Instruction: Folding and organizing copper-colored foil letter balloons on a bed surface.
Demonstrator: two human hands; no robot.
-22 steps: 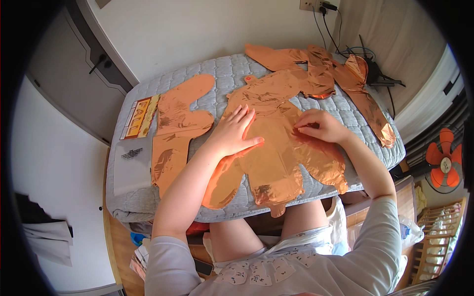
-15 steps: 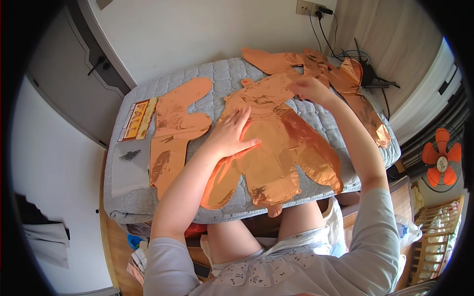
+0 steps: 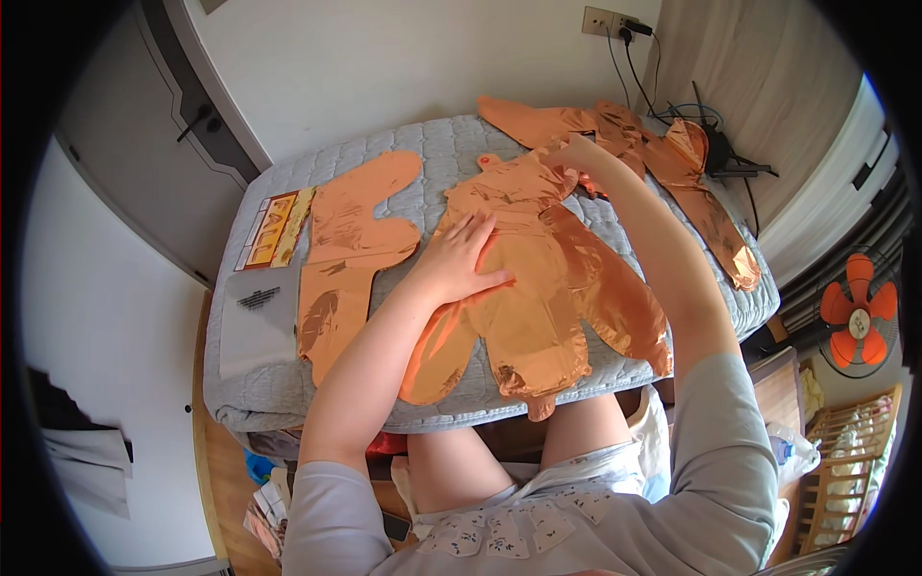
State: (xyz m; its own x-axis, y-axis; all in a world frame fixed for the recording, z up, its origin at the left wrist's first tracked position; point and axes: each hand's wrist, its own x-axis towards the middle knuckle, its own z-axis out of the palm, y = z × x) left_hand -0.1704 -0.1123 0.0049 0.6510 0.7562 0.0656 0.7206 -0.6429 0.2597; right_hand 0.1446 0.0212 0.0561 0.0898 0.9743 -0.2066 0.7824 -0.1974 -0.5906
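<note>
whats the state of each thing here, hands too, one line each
Middle foil shape: spread flat, creased
Left foil shape: lying flat, creased
Far-right foil shape: creased
Left hand: fingers spread on the middle foil shape
Right hand: at that shape's far part, grip unclear
Clear plastic sleeve: lying flat
Gray door: looks shut
Black plug: in the wall socket
Orange fan: blades sharp, running or not unclear

Bright, soft indoor light, glints on creased orange foil [image 3: 531,331], fisheye-bent edges, black corners
</note>
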